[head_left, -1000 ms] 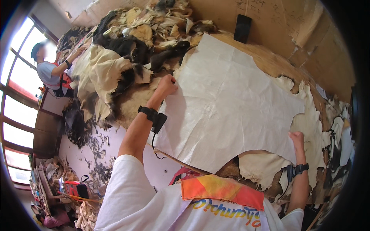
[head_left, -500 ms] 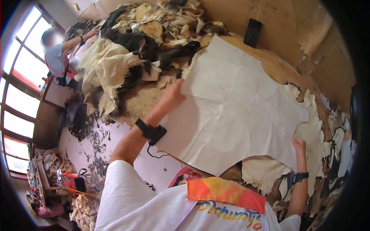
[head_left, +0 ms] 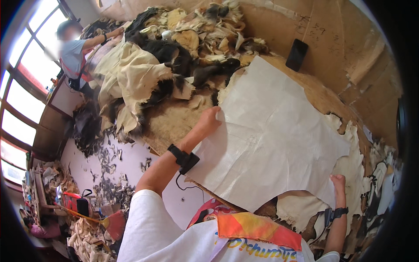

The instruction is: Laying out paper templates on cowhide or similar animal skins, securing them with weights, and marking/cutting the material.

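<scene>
Head view: left hand (head_left: 211, 120) and right hand (head_left: 338, 182), fingers curled closed, pinch the white sheet's edges (head_left: 266, 137).

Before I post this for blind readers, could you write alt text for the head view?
A person's left hand and right hand grip a white sheet by its edges over a pale hide. Beyond, a co-worker reaches toward heaped hides.

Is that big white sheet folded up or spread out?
Spread out: the white sheet lies open over the pale hide, its broad outline and creases showing, the left hand and right hand at opposite edges.
</scene>
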`<action>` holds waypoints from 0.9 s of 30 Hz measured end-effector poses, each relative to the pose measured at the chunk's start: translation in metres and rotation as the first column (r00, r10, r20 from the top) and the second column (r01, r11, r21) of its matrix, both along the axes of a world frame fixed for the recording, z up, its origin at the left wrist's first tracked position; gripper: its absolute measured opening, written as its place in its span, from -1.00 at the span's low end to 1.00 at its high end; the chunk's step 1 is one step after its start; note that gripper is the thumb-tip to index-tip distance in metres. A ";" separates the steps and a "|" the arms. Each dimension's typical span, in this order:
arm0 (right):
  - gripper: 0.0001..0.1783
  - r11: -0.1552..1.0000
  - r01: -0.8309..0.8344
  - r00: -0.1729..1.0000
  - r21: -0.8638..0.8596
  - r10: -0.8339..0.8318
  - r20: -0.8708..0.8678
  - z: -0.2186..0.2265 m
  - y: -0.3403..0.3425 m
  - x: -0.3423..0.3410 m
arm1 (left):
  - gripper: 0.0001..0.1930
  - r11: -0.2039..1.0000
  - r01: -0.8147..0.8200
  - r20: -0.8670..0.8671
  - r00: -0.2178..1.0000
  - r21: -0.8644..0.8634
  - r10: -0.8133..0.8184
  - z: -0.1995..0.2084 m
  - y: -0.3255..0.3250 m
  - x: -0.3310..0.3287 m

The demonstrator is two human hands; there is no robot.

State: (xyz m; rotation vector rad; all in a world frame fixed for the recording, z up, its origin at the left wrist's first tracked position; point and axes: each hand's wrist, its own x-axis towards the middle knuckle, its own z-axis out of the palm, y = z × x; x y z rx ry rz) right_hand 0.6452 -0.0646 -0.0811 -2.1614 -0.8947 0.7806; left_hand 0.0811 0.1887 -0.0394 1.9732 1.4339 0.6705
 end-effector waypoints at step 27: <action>-0.78 0.999 0.008 1.000 -0.043 -0.009 -0.025 0.012 0.001 -0.003 | -0.58 0.997 0.034 -0.174 0.985 0.071 -0.021 -0.013 -0.001 0.006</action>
